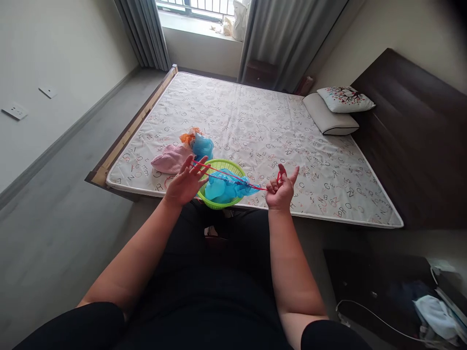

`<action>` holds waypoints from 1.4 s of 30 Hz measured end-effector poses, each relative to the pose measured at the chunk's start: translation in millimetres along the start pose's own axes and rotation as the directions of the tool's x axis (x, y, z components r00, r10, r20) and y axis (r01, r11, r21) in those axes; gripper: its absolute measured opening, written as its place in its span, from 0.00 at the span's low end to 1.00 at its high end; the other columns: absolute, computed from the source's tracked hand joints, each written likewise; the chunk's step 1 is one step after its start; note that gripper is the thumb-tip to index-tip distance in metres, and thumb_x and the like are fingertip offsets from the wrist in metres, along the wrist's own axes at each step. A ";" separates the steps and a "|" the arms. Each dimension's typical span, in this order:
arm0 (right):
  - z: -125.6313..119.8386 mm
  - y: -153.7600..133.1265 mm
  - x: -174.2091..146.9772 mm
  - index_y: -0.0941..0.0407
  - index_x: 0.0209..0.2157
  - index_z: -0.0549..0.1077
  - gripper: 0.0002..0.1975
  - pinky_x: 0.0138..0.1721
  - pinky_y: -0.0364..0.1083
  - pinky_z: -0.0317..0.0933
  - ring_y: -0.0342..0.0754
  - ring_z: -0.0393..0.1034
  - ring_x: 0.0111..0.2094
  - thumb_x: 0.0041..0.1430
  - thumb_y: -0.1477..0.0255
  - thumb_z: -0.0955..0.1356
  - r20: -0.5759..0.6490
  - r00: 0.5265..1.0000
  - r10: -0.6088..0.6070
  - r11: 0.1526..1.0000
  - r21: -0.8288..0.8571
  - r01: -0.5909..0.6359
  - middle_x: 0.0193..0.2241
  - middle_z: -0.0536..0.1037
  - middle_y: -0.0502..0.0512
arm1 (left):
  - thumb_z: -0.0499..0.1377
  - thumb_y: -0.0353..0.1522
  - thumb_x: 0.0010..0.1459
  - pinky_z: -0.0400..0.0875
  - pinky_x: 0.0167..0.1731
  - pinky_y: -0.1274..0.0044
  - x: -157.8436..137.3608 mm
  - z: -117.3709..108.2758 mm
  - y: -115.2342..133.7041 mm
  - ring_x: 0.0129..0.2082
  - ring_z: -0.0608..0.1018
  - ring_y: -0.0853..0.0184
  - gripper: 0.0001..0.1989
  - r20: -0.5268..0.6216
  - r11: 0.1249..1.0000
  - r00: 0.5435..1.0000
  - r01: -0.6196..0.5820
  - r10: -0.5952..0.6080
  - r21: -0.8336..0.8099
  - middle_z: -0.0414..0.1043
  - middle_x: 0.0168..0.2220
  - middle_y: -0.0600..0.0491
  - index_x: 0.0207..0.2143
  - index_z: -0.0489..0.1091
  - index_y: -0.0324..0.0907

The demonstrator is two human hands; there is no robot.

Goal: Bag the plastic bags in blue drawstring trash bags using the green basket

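A thin red string (233, 176) runs taut between my two hands, above a green plastic basket (216, 204). My left hand (187, 183) is open, palm up with the fingers spread, and the string loops over its fingers. On the right, my right hand (281, 192) has its fingers curled around the string, while one finger points outward. Crumpled blue plastic (223, 187), seemingly a bag, lies in the basket and reaches past its rim toward my right hand. Whether the string is attached to this plastic I cannot tell.
The basket stands at the near edge of a mattress (262, 131). Beyond my left hand lie a pink cloth (170, 159), a second blue bundle (202, 146) and an orange net-like piece (189, 136). Pillows (345, 99) rest by the dark headboard (412, 131).
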State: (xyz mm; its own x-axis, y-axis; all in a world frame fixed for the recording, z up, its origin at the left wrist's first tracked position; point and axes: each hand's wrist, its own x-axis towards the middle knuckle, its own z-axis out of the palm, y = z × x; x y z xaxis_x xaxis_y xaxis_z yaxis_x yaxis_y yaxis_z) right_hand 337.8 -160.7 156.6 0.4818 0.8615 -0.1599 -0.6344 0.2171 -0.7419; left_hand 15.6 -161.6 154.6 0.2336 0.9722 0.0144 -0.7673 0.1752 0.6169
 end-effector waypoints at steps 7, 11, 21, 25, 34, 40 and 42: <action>17.1 5.2 -17.7 0.42 0.55 0.79 0.19 0.16 0.36 0.48 0.32 0.49 0.19 0.62 0.65 0.73 0.177 0.981 -0.076 0.962 -0.245 0.119 0.49 0.83 0.45 | 0.69 0.22 0.62 0.67 0.72 0.62 13.7 32.9 -9.2 0.67 0.78 0.51 0.20 -0.119 0.982 0.991 -0.038 0.061 0.184 0.83 0.57 0.42 0.55 0.85 0.44; 36.2 4.1 -39.8 0.48 0.37 0.86 0.07 0.31 0.41 0.66 0.39 0.67 0.29 0.66 0.63 0.73 0.473 0.857 -0.204 0.673 -0.568 0.474 0.41 0.84 0.50 | 0.72 0.27 0.64 0.69 0.71 0.58 11.8 43.7 -19.3 0.62 0.83 0.48 0.15 -0.099 0.981 0.992 -0.059 0.079 0.187 0.85 0.54 0.41 0.53 0.85 0.41; 67.8 48.4 -104.8 0.47 0.56 0.85 0.20 0.38 0.45 0.61 0.48 0.78 0.41 0.79 0.57 0.64 0.719 0.682 0.130 -0.158 -0.665 0.730 0.45 0.83 0.58 | 0.70 0.30 0.68 0.66 0.73 0.64 4.9 64.1 -29.5 0.76 0.68 0.51 0.11 -0.142 0.989 0.987 -0.056 0.075 0.137 0.81 0.61 0.44 0.51 0.84 0.43; 70.2 57.1 -103.6 0.50 0.47 0.85 0.24 0.34 0.46 0.55 0.47 0.76 0.38 0.82 0.58 0.59 0.669 0.723 0.173 -0.257 -0.678 0.689 0.44 0.82 0.58 | 0.69 0.32 0.69 0.72 0.66 0.65 5.1 61.1 -31.1 0.74 0.71 0.51 0.08 -0.177 0.983 0.979 -0.076 0.106 0.169 0.82 0.61 0.43 0.49 0.84 0.43; 45.4 50.1 -89.5 0.51 0.47 0.83 0.14 0.36 0.46 0.58 0.49 0.77 0.42 0.78 0.64 0.65 0.603 0.717 0.348 -0.278 -0.665 0.694 0.53 0.83 0.56 | 0.58 0.30 0.78 0.80 0.56 0.66 17.0 37.2 -4.7 0.67 0.79 0.55 0.10 -0.347 0.982 0.919 -0.170 0.189 0.085 0.83 0.59 0.50 0.48 0.81 0.46; 37.7 44.9 -83.6 0.51 0.50 0.84 0.11 0.42 0.46 0.66 0.50 0.79 0.43 0.73 0.65 0.70 0.604 0.717 0.348 -0.078 -0.743 0.664 0.50 0.85 0.56 | 0.54 0.30 0.80 0.85 0.47 0.68 15.2 34.3 -5.6 0.52 0.87 0.59 0.14 -0.342 0.991 0.930 -0.131 0.136 0.039 0.83 0.58 0.53 0.51 0.81 0.47; 36.5 39.9 -80.2 0.52 0.53 0.83 0.15 0.42 0.46 0.68 0.48 0.78 0.38 0.70 0.62 0.72 0.612 0.743 0.270 0.112 -0.787 0.607 0.42 0.85 0.54 | 0.55 0.30 0.79 0.85 0.42 0.70 14.7 36.1 -6.6 0.46 0.88 0.61 0.13 -0.329 0.990 0.934 -0.131 0.141 0.052 0.83 0.57 0.53 0.51 0.81 0.47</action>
State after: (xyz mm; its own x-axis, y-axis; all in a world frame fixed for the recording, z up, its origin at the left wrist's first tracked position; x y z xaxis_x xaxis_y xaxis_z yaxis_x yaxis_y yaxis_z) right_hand 251.8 -204.3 163.6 -0.1830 0.9799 0.0795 0.6968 0.1864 -0.6926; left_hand 45.7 -154.1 179.2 -0.0870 0.9835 -0.1587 -0.7590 0.0377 0.6500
